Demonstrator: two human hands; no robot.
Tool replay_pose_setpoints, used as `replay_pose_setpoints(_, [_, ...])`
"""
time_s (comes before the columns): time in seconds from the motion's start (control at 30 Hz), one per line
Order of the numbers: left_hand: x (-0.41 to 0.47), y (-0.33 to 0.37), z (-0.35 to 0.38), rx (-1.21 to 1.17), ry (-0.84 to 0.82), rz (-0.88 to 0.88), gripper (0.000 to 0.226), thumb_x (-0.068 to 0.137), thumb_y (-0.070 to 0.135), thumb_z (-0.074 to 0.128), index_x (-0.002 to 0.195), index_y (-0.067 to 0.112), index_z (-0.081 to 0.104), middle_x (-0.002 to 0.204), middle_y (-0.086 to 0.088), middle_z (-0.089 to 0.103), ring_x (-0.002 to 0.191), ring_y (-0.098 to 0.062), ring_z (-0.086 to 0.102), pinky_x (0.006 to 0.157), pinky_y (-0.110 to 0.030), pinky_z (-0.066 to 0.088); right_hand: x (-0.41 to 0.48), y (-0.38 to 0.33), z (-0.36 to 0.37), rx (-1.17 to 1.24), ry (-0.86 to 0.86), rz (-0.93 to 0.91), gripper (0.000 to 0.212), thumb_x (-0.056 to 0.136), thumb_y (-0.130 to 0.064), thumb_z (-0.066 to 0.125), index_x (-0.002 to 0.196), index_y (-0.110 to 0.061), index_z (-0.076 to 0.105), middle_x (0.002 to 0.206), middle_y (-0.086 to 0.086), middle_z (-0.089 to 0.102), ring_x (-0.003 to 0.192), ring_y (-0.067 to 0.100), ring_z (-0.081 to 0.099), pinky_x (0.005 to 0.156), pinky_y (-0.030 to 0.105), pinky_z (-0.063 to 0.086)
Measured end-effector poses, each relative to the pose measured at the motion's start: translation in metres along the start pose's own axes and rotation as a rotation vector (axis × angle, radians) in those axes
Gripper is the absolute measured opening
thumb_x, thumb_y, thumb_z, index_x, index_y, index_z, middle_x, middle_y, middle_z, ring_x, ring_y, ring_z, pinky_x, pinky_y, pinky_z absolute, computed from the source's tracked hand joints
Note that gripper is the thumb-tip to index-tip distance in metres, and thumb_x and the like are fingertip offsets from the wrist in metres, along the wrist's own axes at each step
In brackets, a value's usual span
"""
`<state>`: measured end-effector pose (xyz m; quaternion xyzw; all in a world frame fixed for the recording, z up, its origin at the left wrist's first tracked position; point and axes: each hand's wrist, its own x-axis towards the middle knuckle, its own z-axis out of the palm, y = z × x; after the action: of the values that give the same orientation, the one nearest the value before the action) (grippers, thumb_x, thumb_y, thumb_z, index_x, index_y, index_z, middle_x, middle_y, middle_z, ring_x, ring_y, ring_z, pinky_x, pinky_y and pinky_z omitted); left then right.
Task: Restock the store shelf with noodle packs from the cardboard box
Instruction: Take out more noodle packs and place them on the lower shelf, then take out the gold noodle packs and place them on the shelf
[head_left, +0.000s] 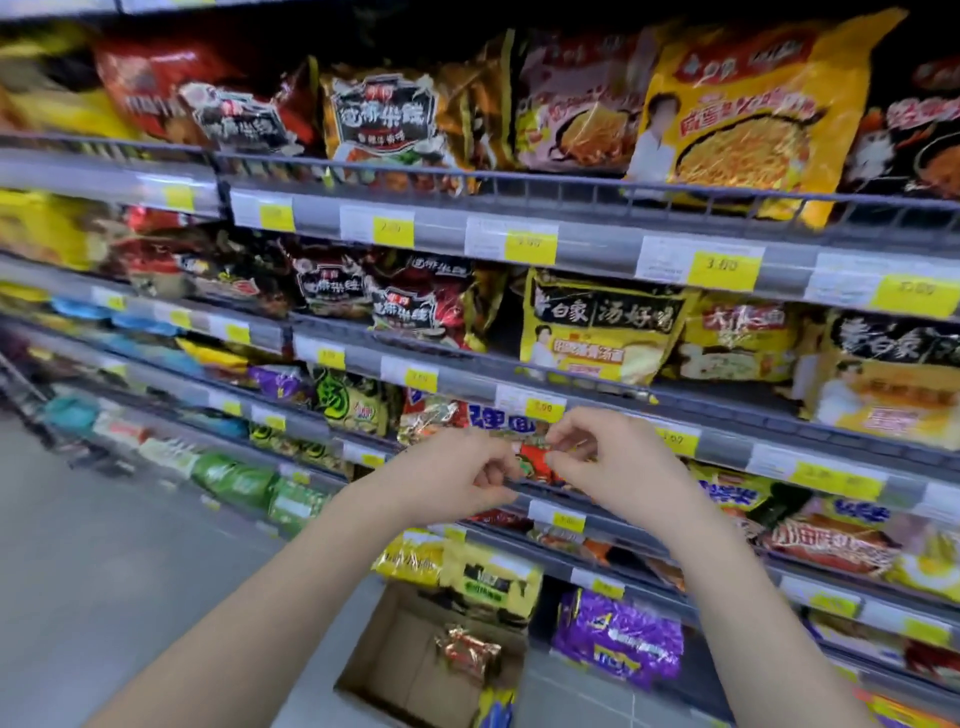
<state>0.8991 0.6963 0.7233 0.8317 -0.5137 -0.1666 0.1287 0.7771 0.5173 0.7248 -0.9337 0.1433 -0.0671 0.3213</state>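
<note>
Both my hands are raised in front of the third shelf from the top. My left hand (457, 475) and my right hand (605, 457) have curled fingers that pinch the two sides of a red noodle pack (537, 460), which sits at the shelf's wire rail among other red packs (431, 418). Below on the floor stands the open cardboard box (410, 670). A shiny red-gold noodle pack (467, 652) lies inside it, and a yellow-blue pack (496, 709) sits at its near corner.
Shelves (597, 241) full of noodle bags run from upper left to right, with yellow price tags along their edges. Yellow bags (467, 569) and a purple bag (618, 631) sit on the low shelf behind the box. Grey floor (104, 545) lies at the left.
</note>
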Motion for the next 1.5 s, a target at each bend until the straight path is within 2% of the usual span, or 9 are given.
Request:
replay_pose_setpoints(0.2, [-0.010, -0.051, 0.012, -0.026, -0.073, 0.000, 0.029, 0.096, 0.037, 0.065, 0.122, 0.022, 0.064, 0.108, 0.004, 0.062, 0.098, -0.011, 0.059, 0.087, -0.029, 0.052, 0.011, -0.021, 0.045, 0.011, -0.043, 0.085, 0.006, 0.091, -0.033, 0.068, 0.096, -0.034, 0.066, 0.093, -0.019, 0.067, 0.086, 0.002, 0.063, 0.080, 0.034, 0.057])
replay_pose_setpoints(0.33, [-0.019, -0.102, 0.010, -0.043, -0.091, 0.046, 0.025, 0.096, 0.037, 0.065, 0.118, 0.026, 0.065, 0.102, 0.008, 0.060, 0.093, -0.010, 0.059, 0.087, -0.035, 0.054, 0.023, -0.047, 0.082, -0.016, -0.004, 0.171, 0.006, 0.090, -0.033, 0.069, 0.095, -0.035, 0.067, 0.088, -0.020, 0.066, 0.083, -0.001, 0.063, 0.078, 0.030, 0.056])
replay_pose_setpoints(0.6, [-0.044, -0.207, 0.012, -0.072, -0.217, 0.125, 0.022, 0.095, 0.041, 0.063, 0.114, 0.030, 0.066, 0.103, 0.012, 0.059, 0.094, -0.006, 0.061, 0.089, -0.034, 0.054, 0.046, -0.103, 0.156, 0.145, 0.069, 0.378, 0.008, 0.093, -0.031, 0.068, 0.101, -0.032, 0.068, 0.096, -0.016, 0.068, 0.089, -0.001, 0.063, 0.076, 0.015, 0.049])
replay_pose_setpoints(0.77, [-0.057, -0.240, 0.017, -0.133, -0.296, 0.127, 0.023, 0.095, 0.039, 0.064, 0.116, 0.029, 0.066, 0.096, 0.017, 0.055, 0.095, -0.007, 0.061, 0.086, -0.034, 0.054, 0.042, -0.116, 0.185, 0.214, 0.066, 0.482, 0.007, 0.093, -0.030, 0.066, 0.098, -0.034, 0.068, 0.092, -0.016, 0.070, 0.085, -0.002, 0.064, 0.066, 0.009, 0.045])
replay_pose_setpoints(0.93, [-0.062, -0.255, 0.043, -0.160, -0.352, 0.109, 0.019, 0.094, 0.038, 0.066, 0.112, 0.030, 0.066, 0.101, 0.014, 0.059, 0.093, -0.007, 0.061, 0.086, -0.033, 0.054, 0.030, -0.098, 0.213, 0.269, 0.035, 0.550, 0.008, 0.091, -0.030, 0.068, 0.096, -0.037, 0.067, 0.093, -0.012, 0.070, 0.091, 0.003, 0.067, 0.078, 0.022, 0.054])
replay_pose_setpoints(1.13, [-0.055, -0.261, 0.077, -0.240, -0.339, 0.028, 0.010, 0.093, 0.035, 0.068, 0.102, 0.036, 0.065, 0.103, 0.011, 0.061, 0.091, -0.008, 0.060, 0.085, -0.028, 0.052, 0.024, -0.068, 0.242, 0.355, 0.029, 0.579, 0.010, 0.090, -0.027, 0.070, 0.092, -0.037, 0.069, 0.088, -0.011, 0.070, 0.083, 0.002, 0.066, 0.069, 0.017, 0.046])
replay_pose_setpoints(1.27, [-0.050, -0.265, 0.107, -0.292, -0.339, -0.039, 0.013, 0.092, 0.030, 0.069, 0.105, 0.031, 0.068, 0.099, 0.013, 0.060, 0.089, -0.003, 0.059, 0.083, -0.021, 0.049, 0.020, -0.043, 0.263, 0.402, 0.017, 0.559, 0.010, 0.091, -0.027, 0.070, 0.095, -0.037, 0.069, 0.091, -0.010, 0.071, 0.087, 0.004, 0.067, 0.076, 0.021, 0.051])
replay_pose_setpoints(1.4, [-0.037, -0.282, 0.151, -0.341, -0.363, -0.102, 0.015, 0.092, 0.030, 0.071, 0.107, 0.030, 0.069, 0.106, 0.010, 0.066, 0.097, -0.005, 0.062, 0.087, -0.024, 0.053, 0.012, -0.004, 0.300, 0.428, -0.014, 0.559, 0.011, 0.092, -0.025, 0.072, 0.101, -0.031, 0.069, 0.090, -0.011, 0.072, 0.085, -0.003, 0.066, 0.075, 0.010, 0.048])
replay_pose_setpoints(1.5, [-0.026, -0.300, 0.201, -0.370, -0.339, -0.126, 0.016, 0.092, 0.030, 0.071, 0.107, 0.029, 0.070, 0.107, 0.010, 0.066, 0.095, 0.000, 0.061, 0.079, -0.010, 0.047, 0.006, 0.036, 0.344, 0.428, -0.044, 0.578, 0.012, 0.092, -0.023, 0.072, 0.102, -0.028, 0.069, 0.091, -0.011, 0.073, 0.086, -0.007, 0.064, 0.073, 0.005, 0.046])
